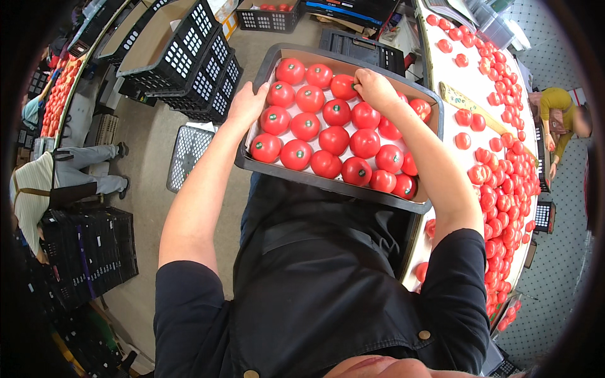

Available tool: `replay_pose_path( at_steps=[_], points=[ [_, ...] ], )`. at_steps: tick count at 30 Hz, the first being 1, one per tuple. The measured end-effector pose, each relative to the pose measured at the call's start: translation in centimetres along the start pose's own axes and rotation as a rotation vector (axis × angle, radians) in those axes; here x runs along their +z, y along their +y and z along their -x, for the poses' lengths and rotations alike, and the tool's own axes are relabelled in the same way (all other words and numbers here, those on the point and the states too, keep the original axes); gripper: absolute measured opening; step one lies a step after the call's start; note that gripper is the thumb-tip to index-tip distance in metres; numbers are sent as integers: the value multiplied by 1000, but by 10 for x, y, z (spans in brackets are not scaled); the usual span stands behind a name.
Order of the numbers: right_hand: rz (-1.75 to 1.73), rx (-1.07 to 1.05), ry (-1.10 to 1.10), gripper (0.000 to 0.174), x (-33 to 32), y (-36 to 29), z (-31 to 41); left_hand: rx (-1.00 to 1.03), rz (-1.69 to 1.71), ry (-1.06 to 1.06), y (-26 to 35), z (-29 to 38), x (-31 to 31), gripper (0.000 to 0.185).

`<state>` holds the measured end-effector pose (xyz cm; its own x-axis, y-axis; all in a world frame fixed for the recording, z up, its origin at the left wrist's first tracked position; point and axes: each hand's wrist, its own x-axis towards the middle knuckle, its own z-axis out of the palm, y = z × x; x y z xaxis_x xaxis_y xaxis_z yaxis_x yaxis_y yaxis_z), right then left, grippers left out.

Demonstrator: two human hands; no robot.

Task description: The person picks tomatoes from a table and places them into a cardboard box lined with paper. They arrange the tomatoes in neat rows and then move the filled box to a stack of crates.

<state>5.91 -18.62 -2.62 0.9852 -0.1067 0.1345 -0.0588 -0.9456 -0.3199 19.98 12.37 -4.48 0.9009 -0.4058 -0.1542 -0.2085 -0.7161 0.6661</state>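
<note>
A black plastic crate [340, 186] lined with cardboard lies in front of my body, holding rows of red tomatoes [309, 98], many with small green stickers. My left hand [249, 101] grips the crate's left rim, thumb on the inner side. Over the far part of the crate, my right hand [374, 87] has its fingers bent at a tomato [343, 87] in the back row, touching its right side; whether it grips the fruit or only its sticker is hard to tell. My right forearm hides some tomatoes at the right.
On my right a white table [453, 94] carries many loose tomatoes [508, 189] and a yellowish divider strip [472, 111]. Stacked black crates [189, 61] stand at the upper left, near a grey plastic basket [189, 151] on the floor. One person [38, 184] is at far left, another [560, 113] at far right.
</note>
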Motion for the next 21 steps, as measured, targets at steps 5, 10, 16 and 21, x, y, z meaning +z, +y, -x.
replay_pose_path(
  at_steps=[5, 10, 16, 21],
  points=[
    [-13, 46, 99, 15, 7, 2, 3, 7, 7, 5, 4, 3, -2, 64],
    [-52, 17, 122, 11, 6, -2, 3, 13, 28, 1, 4, 4, -2, 59],
    [-26, -80, 34, 11, -3, -4, 4, 18, 34, 4, 1, 1, -1, 60],
    [7, -96, 39, 12, -1, -7, 8, 13, 18, 13, 1, 1, 0, 61]
  ],
)
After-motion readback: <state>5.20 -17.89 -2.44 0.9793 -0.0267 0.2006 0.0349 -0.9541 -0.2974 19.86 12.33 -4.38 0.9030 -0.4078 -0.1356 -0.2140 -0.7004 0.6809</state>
